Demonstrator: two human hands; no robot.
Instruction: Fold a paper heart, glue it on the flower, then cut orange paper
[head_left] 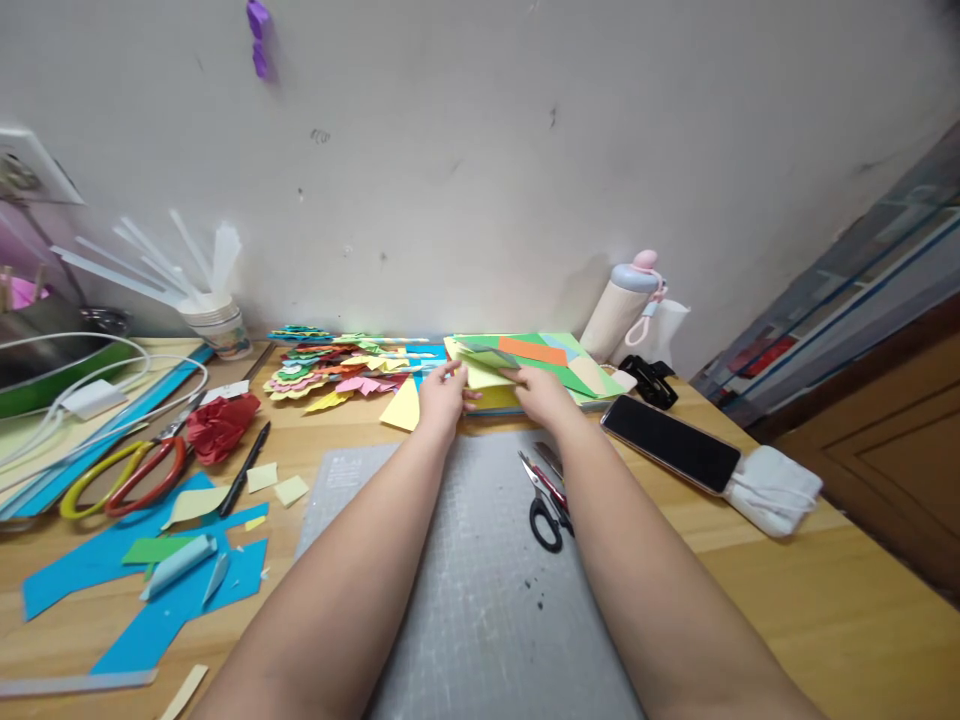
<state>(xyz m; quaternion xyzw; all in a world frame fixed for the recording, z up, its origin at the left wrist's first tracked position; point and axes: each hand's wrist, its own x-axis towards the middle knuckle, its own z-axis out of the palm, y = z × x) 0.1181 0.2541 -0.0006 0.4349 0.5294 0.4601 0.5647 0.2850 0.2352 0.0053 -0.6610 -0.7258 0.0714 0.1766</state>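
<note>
Both arms stretch across the grey cutting mat (465, 580): the left hand (441, 398), fingers pressed together, pinches the left edge of a pale yellow sheet (486, 376), and the right hand (545, 396) closes thumb and fingers on its right side. That sheet sits just past the mat's far edge, on the near-left corner of a stack of coloured paper (559, 365). Black-handled scissors (546, 500) lie on the mat beside the right forearm, a phone (670, 443) further right.

The left arm (352, 570) and right arm (637, 570), both bare, stretch forward and converge, with the left hand (442, 395) and right hand (541, 392) close together, palms down, fingertips pinched together.
</note>
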